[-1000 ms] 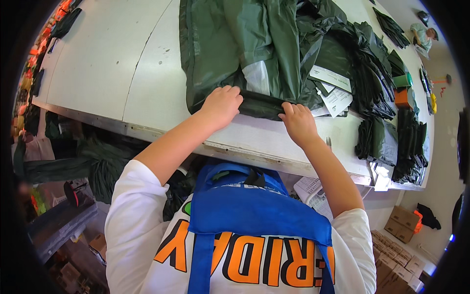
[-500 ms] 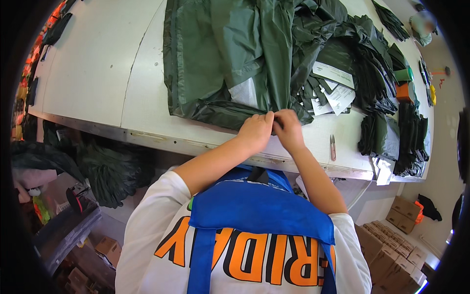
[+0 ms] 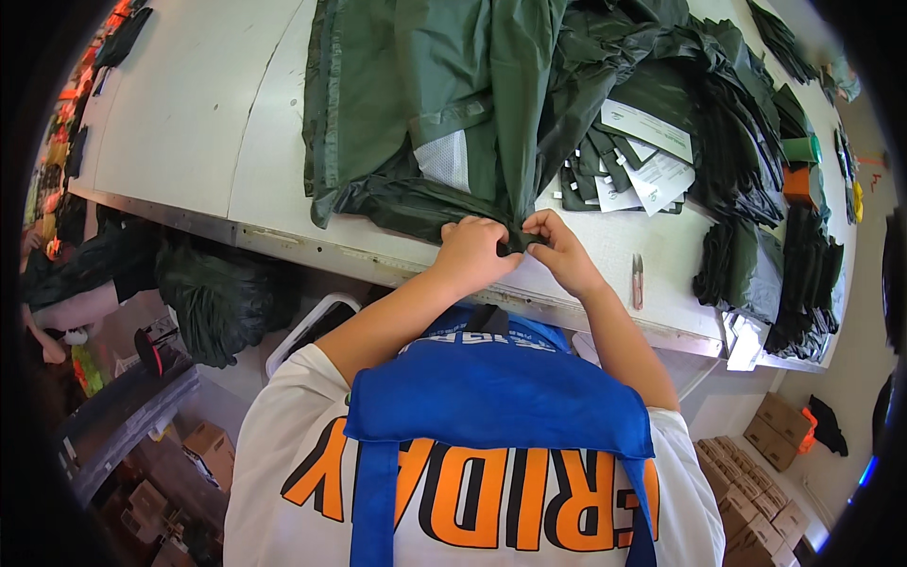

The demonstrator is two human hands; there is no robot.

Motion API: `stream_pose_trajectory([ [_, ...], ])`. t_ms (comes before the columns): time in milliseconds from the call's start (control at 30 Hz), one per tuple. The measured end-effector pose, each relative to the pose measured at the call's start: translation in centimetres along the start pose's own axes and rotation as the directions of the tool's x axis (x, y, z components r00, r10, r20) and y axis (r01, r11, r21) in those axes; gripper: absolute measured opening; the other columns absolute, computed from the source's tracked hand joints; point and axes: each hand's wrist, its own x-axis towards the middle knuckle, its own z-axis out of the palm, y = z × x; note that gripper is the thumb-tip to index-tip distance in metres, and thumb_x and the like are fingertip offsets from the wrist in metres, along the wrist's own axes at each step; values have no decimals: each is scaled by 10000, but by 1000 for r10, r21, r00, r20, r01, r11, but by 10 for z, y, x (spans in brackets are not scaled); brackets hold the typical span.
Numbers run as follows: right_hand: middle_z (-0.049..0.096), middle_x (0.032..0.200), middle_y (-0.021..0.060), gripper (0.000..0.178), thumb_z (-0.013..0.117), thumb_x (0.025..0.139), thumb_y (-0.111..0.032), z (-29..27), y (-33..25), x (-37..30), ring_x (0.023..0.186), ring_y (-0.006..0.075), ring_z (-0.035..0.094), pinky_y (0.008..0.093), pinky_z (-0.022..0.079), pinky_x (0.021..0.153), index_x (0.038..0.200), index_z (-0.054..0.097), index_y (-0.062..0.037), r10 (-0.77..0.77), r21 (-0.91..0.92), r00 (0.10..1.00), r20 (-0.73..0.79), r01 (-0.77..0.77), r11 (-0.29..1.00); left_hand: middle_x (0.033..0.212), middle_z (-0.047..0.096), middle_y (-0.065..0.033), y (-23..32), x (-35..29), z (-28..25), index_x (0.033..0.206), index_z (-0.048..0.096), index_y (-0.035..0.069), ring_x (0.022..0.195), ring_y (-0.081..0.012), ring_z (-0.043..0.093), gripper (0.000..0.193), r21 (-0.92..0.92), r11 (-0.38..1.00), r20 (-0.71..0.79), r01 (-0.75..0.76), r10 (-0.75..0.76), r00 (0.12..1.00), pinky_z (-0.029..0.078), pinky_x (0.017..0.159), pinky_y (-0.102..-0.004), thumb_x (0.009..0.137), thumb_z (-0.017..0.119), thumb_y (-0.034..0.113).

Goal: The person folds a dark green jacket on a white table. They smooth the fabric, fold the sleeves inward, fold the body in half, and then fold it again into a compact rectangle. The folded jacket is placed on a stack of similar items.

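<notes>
My left hand (image 3: 475,253) pinches the green garment (image 3: 449,71); my right hand (image 3: 563,253) beside — pinching, I can't tell; slackness could loosen folds.

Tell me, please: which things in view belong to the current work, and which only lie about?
In use:
dark green garment
left hand, gripping its near edge
right hand, at the same edge

Apparently just lying about:
small pointed tool
white cards
green roll
cardboard boxes

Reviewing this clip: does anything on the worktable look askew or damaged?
The white cards right of the green garment lie fanned at uneven angles. A dark, uneven line crosses the tabletop left of it; whether crack or seam, I cannot tell.
</notes>
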Motion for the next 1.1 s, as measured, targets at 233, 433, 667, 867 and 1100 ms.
stream_pose_trajectory([
  [233, 536, 986, 46, 252, 594, 768, 40, 5, -9, -9, 974, 187, 530, 313, 410, 902, 995, 566, -65, -194, -215, 980, -43, 181, 960, 789, 662, -113, -19, -2, 9, 745, 655, 21, 814, -310, 619, 147, -207, 971, -139, -122, 95, 986, 476, 730, -399, 727, 724, 150],
  [433, 554, 935, 47, 156, 743, 689, -119, 31, -27, -12, 977, 268, 541, 397, 416, 851, 807, 644, -97, -585, -893, 789, 185, 384, 236, 792, 617, -120, -23, -11, 9, 726, 613, 25, 806, -339, 588, 144, -161, 962, -203, -220, 186, 961, 460, 720, -412, 733, 711, 130],
  [667, 566, 894, 73, 177, 756, 655, -53, -20, -11, -32, 938, 294, 544, 396, 417, 798, 779, 631, -74, -652, -910, 756, -63, 224, 348, 1062, 551, -49, -65, -33, -85, 754, 622, 108, 1023, -307, 485, 94, 348, 929, -399, 130, 21, 917, 370, 808, -439, 733, 710, 136],
  [867, 567, 1106, 116, 304, 793, 678, -119, -28, -3, -56, 1134, 314, 494, 422, 374, 960, 940, 639, -110, -474, -880, 866, -160, 93, 466, 1323, 424, -135, -102, -65, -107, 989, 616, 126, 1229, -352, 382, 266, 196, 969, -483, 149, -37, 875, 307, 999, -476, 764, 716, 227],
  [1100, 580, 1054, 201, 468, 670, 807, -227, -127, 96, -135, 975, 361, 562, 469, 459, 860, 1209, 519, -41, -223, -514, 466, -856, -725, 459, 1244, 534, -193, -158, -64, -98, 1368, 316, -27, 1060, -263, 570, 682, -960, 162, 11, 227, -792, 611, 467, 882, -368, 821, 698, 114],
])
